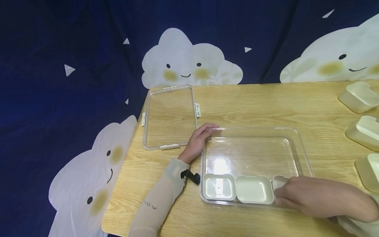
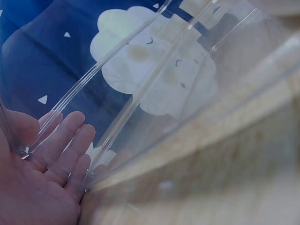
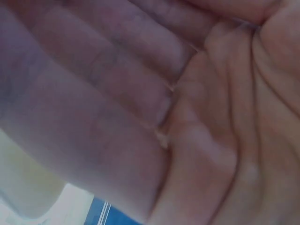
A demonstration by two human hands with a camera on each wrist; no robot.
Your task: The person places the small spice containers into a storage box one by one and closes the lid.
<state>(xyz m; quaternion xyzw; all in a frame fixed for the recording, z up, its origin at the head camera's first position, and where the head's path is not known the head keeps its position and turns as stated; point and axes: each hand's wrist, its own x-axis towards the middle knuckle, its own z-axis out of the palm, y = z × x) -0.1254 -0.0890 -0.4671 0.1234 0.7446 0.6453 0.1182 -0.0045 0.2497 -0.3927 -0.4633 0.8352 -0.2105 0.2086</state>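
Note:
A clear plastic box point(image 1: 251, 154) lies on the wooden table. My left hand point(image 1: 197, 141) grips its far left corner, and the left wrist view shows the thumb and fingers point(image 2: 70, 140) on either side of the clear wall. Along the near side inside the box sit two small cream bins, one in the left corner point(image 1: 219, 187) and another beside it point(image 1: 254, 189). My right hand point(image 1: 322, 197) holds a third cream bin point(image 1: 279, 181) at the near right and hides most of it. In the right wrist view, the palm fills the picture, with a cream bin point(image 3: 28, 183) blurred at lower left.
A clear lid point(image 1: 144, 135) with white clips lies at the table's far left. At the right edge stand more cream bins: a far one point(image 1: 358, 97), a middle one point(image 1: 365, 131) and a near one point(image 1: 370, 171). A dark blue cloud-patterned curtain point(image 1: 260, 19) hangs behind.

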